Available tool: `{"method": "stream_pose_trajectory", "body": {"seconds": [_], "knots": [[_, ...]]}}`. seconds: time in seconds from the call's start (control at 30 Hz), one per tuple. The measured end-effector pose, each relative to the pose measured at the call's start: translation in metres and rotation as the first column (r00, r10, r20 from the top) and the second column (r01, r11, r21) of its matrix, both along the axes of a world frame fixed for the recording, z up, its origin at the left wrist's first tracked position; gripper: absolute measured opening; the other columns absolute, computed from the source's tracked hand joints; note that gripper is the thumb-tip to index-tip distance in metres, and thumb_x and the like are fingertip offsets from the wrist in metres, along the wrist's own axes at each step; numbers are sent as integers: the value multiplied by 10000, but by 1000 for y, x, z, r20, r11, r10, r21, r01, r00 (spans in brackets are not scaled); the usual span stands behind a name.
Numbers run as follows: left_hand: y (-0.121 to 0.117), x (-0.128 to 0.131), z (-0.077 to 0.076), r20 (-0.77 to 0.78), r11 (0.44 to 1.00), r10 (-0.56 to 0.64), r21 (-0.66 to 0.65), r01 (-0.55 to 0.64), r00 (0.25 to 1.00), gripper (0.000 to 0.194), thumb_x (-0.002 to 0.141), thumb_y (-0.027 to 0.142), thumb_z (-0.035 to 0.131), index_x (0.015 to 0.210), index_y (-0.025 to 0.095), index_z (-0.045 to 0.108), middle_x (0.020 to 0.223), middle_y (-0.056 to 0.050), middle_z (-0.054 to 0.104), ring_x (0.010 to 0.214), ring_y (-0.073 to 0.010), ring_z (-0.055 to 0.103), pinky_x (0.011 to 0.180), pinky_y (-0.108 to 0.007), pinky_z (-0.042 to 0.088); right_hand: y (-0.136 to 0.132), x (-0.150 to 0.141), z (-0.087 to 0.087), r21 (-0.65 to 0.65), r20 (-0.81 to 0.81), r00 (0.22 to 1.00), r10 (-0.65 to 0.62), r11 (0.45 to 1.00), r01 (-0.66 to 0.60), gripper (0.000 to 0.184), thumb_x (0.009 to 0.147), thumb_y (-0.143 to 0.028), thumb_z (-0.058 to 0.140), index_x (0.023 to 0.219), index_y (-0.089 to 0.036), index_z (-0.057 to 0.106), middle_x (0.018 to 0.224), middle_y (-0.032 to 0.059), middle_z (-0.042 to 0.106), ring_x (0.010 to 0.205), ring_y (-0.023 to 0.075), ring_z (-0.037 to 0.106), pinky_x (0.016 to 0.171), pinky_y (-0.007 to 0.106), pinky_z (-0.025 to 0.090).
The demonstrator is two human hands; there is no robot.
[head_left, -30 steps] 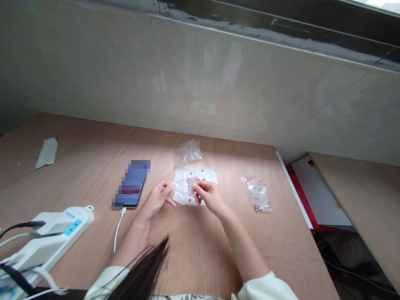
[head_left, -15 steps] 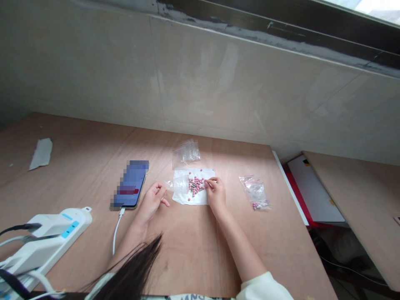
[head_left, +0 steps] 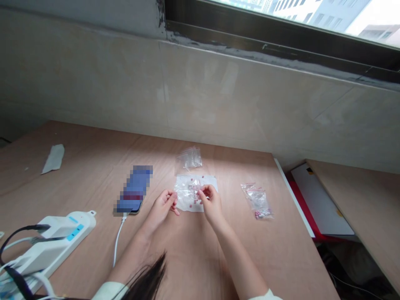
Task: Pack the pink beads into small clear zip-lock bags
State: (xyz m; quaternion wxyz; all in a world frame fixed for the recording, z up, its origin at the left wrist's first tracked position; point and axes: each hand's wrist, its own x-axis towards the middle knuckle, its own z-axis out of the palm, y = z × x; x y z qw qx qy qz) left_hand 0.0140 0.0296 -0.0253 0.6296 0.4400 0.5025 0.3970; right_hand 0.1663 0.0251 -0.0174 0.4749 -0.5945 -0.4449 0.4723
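In the middle of the frame, the left hand and the right hand pinch a clear plastic bag between narrowly closed fingers, just above a white paper sheet dotted with pink beads. A second bag lies above the sheet, a third bag to its right, and a phone to its left.

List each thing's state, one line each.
Held plastic bag: pinched over the paper.
Left hand: pinching its edge.
Right hand: pinching it.
White paper: flat, a few pink beads on it.
Far plastic bag: flat, no beads visible.
Side plastic bag: flat, beads in its corner.
Phone: cable plugged in.
Power strip: plugs inserted.
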Motion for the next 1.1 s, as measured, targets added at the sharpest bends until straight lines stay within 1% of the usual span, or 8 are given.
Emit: {"method": "stream_pose_trajectory", "body": {"seconds": [0.17, 0.2, 0.3, 0.4, 0.5, 0.7, 0.87, 1.1], "knots": [[-9, -28, 3, -93, 958, -283, -65, 278, 955, 264, 712, 409, 511, 655, 155, 468, 600, 32, 531, 485, -84, 527, 508, -213, 424, 5, 15, 7, 59, 69, 994, -83, 995, 79, 42, 701, -215, 443, 713, -184, 470, 693, 8, 491, 649, 128, 470, 586, 251, 381], [-7, -32, 5, -126, 965, -261, -43, 257, 957, 259, 711, 407, 514, 655, 156, 479, 622, 18, 547, 512, -91, 529, 532, -219, 425, 5, 16, 10, 84, 102, 992, -75, 994, 67, 69, 707, -212, 438, 728, -185, 498, 721, 16, 502, 680, 133, 475, 613, 258, 381], [6, -31, 17, -210, 991, -33, 123, 60, 977, 240, 727, 402, 492, 779, 169, 506, 774, -24, 583, 705, -128, 543, 680, -249, 420, 2, 14, 20, 136, 189, 979, 70, 986, -97, 145, 714, -199, 442, 727, -196, 586, 768, 28, 516, 744, 140, 481, 669, 268, 372], [18, -16, 34, -267, 948, -213, 176, 265, 940, 228, 751, 386, 462, 781, 170, 528, 767, -18, 577, 755, -146, 529, 691, -253, 401, 1, 9, 25, 135, 161, 973, 166, 973, -188, 152, 706, -201, 473, 768, -206, 611, 732, 18, 519, 685, 127, 475, 656, 266, 373], [25, -2, 46, -343, 908, -276, 213, 360, 898, 232, 765, 368, 437, 690, 168, 526, 671, 10, 540, 679, -132, 506, 642, -237, 385, 5, 9, 22, 90, -20, 995, 100, 991, -98, 209, 664, -240, 545, 867, -195, 559, 703, 2, 524, 625, 118, 478, 607, 259, 386], [26, -3, 49, -364, 901, -294, 202, 383, 884, 207, 752, 344, 456, 727, 166, 557, 726, -3, 574, 730, -144, 521, 671, -238, 386, 11, 22, 12, -44, -107, 993, 54, 997, -59, 156, 609, -277, 594, 555, -150, 519, 568, -4, 531, 565, 109, 468, 589, 248, 359], [22, -6, 42, -373, 921, -271, 167, 352, 887, 196, 717, 335, 490, 730, 159, 574, 730, -15, 589, 723, -157, 531, 664, -247, 400, 5, 20, 12, -53, -149, 988, 43, 997, -51, 119, 568, -212, 600, 527, -154, 506, 525, -33, 489, 518, 86, 413, 539, 220, 315], [15, -2, 42, -342, 935, -247, 163, 316, 907, 176, 730, 323, 472, 696, 155, 515, 665, 12, 519, 667, -126, 489, 627, -221, 377, -1, 8, 13, -55, -266, 957, 117, 989, -136, 172, 594, -305, 603, 612, -155, 522, 590, -18, 504, 565, 99, 434, 555, 225, 328]]}}
